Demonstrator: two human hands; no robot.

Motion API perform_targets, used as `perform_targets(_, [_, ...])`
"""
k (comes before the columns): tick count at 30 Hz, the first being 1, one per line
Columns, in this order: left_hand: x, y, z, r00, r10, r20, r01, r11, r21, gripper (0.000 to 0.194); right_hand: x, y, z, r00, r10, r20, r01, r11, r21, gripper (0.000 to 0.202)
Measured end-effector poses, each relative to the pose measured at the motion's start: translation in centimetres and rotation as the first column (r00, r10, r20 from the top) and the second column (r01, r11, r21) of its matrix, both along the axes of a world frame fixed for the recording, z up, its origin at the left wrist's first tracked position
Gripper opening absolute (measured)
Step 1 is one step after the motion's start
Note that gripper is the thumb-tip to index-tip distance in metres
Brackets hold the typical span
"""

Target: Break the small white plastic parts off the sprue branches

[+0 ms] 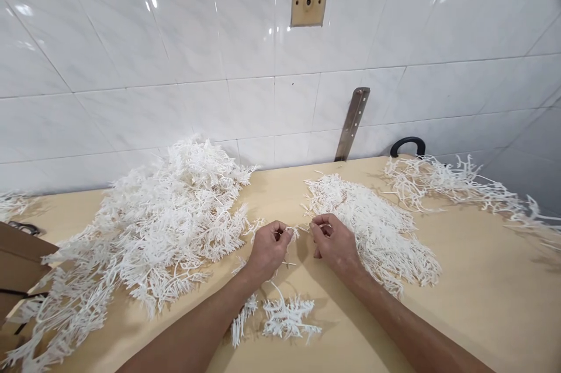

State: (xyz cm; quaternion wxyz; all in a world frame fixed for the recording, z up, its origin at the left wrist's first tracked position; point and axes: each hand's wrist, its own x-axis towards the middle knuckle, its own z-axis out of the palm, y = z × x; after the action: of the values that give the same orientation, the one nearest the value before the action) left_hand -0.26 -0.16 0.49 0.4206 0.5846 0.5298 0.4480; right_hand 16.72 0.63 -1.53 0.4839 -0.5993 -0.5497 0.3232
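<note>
My left hand [270, 249] is closed, thumb against fingers, on a small white plastic sprig [293, 233] whose tips stick out to the right. Close beside it, my right hand [333, 239] pinches at the thin end of a piece between the two hands; its fingertips hide most of it. Below the hands a loose branched white sprig [289, 315] lies on the table. To the left rises a big heap of white branched plastic sprigs [175, 215]. A flatter pile of thin white pieces [372, 221] lies beside and behind my right hand.
Bare white stems [456, 183] are strewn at the back right of the table [495, 297], near a black curved handle [408, 145]. A metal strip [353, 124] leans on the tiled wall [184, 28]. A cardboard box [20, 262] stands at the left edge.
</note>
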Motion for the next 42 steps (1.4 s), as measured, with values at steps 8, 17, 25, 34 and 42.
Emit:
perform_targets(8, [0.2, -0.2, -0.1, 1.0, -0.012, -0.024, 0.013, 0.999, 0.04, 0.021, 0.1, -0.4, 1.3, 0.944, 0.271, 0.187, -0.289, 0.954, 0.08, 0.028])
perform_targets(17, [0.2, -0.2, -0.2, 0.998, -0.013, -0.067, 0.018, 0.997, 0.073, 0.019, 0.1, -0.2, 0.4, 0.953, 0.284, 0.11, -0.286, 0.958, 0.005, 0.022])
perform_targets(25, [0.3, -0.2, -0.3, 0.998, -0.001, -0.06, 0.007, 0.996, 0.094, 0.018, 0.2, 0.1, -0.2, 0.942, 0.333, 0.031, -0.332, 0.943, -0.041, 0.027])
perform_targets(34, [0.4, -0.3, -0.3, 0.995, 0.028, -0.097, -0.017, 0.995, 0.103, 0.017, 0.2, -0.2, 0.6, 0.939, 0.342, -0.04, -0.344, 0.935, -0.081, 0.026])
perform_targets(42, [0.4, -0.4, -0.3, 0.997, 0.018, -0.073, -0.011, 0.995, 0.103, 0.017, 0.0, -0.4, 1.7, 0.929, 0.368, 0.046, -0.363, 0.927, -0.092, 0.03])
